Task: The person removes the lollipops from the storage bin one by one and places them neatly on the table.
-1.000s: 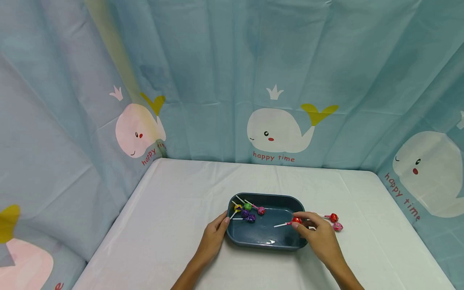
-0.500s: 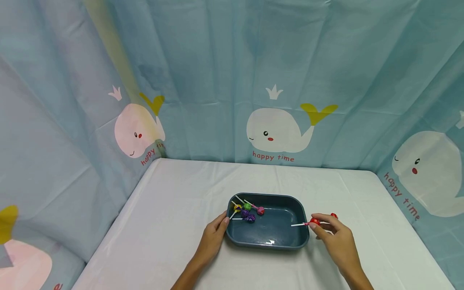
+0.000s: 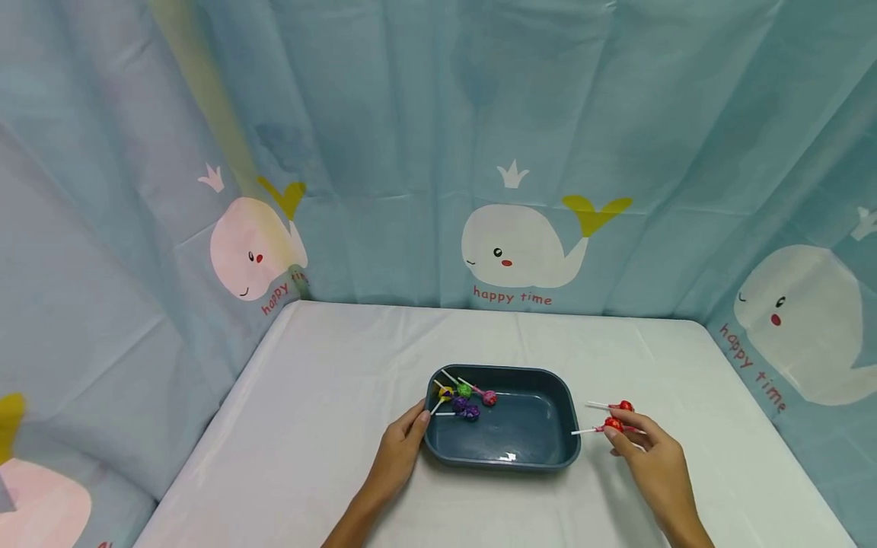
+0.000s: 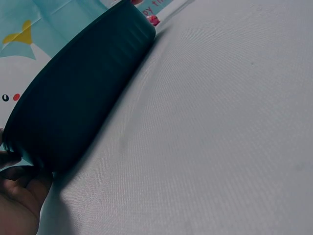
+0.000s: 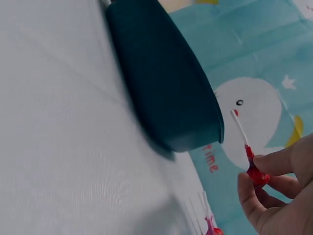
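A dark blue-grey rectangular tray [image 3: 507,438] stands on the white cloth. My left hand [image 3: 397,453] grips its left end, thumb at the rim; in the left wrist view curled fingers [image 4: 24,188] touch the outer wall. To the right of the tray my right hand [image 3: 654,460] pinches a red lollipop [image 5: 257,177] by its wrapped head, off the cloth, its white stick pointing left toward the tray's right rim. Just behind that hand lies a second red lollipop [image 3: 626,406]. A pink lollipop [image 5: 211,230] shows below the hand in the right wrist view, mostly hidden in the head view.
Inside the tray's left part lie several lollipops: a green one [image 3: 464,390], a yellow one [image 3: 446,393], purple ones [image 3: 470,412] and a pink one [image 3: 489,398]. A whale-printed curtain [image 3: 384,167] borders the table's back and sides.
My right hand has moved right, carrying the red lollipop from above the tray to beyond its right rim, near the loose lollipops. The left hand stays on the tray.
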Demonstrator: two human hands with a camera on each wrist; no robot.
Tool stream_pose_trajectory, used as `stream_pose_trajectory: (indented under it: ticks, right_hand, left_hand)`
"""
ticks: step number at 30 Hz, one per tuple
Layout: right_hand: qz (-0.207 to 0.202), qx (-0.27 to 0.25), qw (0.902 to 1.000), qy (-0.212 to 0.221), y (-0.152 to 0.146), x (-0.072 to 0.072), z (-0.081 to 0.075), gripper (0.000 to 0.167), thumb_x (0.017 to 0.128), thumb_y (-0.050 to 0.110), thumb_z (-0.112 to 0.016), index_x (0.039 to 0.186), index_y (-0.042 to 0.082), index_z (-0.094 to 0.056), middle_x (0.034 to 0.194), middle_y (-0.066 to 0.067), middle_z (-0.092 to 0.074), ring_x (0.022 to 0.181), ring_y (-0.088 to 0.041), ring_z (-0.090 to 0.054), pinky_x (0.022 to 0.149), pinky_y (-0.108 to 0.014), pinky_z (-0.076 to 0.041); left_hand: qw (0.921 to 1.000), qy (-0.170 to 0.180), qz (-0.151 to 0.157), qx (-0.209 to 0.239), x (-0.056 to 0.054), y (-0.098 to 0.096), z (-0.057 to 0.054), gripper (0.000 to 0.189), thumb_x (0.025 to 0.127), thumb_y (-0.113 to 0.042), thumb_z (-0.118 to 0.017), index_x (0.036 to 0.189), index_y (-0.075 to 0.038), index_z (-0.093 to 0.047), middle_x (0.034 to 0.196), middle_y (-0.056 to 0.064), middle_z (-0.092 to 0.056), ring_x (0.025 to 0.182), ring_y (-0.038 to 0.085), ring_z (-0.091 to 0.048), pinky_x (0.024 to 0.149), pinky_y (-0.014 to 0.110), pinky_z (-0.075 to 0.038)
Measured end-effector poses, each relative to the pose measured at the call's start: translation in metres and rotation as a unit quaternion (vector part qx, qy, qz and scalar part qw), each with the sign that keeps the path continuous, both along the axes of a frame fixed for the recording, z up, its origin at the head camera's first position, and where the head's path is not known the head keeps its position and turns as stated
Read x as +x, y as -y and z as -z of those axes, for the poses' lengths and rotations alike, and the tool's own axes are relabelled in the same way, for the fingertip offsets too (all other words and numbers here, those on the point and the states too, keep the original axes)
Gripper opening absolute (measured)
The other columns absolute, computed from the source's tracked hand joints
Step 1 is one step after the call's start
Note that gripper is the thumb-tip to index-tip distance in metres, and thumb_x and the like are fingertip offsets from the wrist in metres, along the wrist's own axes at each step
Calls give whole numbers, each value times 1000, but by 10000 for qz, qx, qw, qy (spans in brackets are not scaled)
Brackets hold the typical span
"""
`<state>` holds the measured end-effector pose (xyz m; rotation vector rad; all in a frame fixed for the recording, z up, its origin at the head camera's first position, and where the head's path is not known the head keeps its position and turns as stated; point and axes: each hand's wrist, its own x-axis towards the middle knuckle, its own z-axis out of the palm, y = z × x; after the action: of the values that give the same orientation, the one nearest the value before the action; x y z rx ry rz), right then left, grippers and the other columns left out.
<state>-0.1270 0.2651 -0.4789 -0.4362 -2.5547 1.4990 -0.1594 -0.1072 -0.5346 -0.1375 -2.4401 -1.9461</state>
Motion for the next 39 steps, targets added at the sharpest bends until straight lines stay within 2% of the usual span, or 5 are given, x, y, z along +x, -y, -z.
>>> stream_pose_trajectory:
  ticks: [7,15,23,31,39]
  right_hand:
    - [78,236,9997,75,-13,1,6,43,101,23,-76,138,4,-68,128,-20,-72,80,-6,-73,70,-21,-61]
    - [55,743,9960,497,-27,-1,13,43,98,24,-79,137,8,-70,127,-17,-75,84,12,-62,69,-17,-55]
    - [62,959,9923,786,-39,-5,19,42,95,24,-82,134,10,-73,127,-18,-76,85,7,-66,70,-16,-49]
    - [69,1143,9896,874,-48,-8,24,43,94,24,-83,133,8,-73,110,-13,-80,90,-7,-66,68,-22,-46]
    - [116,1224,9886,872,-54,-10,28,39,94,20,-82,129,4,-74,105,-15,-80,86,-10,-65,63,-25,-45]
  left_hand:
    - [10000,20,-9,-35,0,0,0,52,114,-33,-51,155,0,-52,159,15,-52,153,35,-42,126,53,-32]
    - [10000,15,-32,-42,-1,0,1,51,114,-32,-51,155,-2,-53,158,13,-54,153,32,-43,126,53,-32]
    - [10000,-26,-41,-73,-1,0,1,50,114,-31,-51,155,-2,-53,158,13,-54,152,32,-43,126,53,-33]
    - [10000,-13,-14,-1,-1,0,0,51,114,-31,-51,155,0,-52,159,15,-53,153,33,-42,126,52,-32]
    - [10000,35,-23,79,0,0,1,51,114,-32,-51,155,-1,-52,159,14,-53,153,33,-42,126,52,-31]
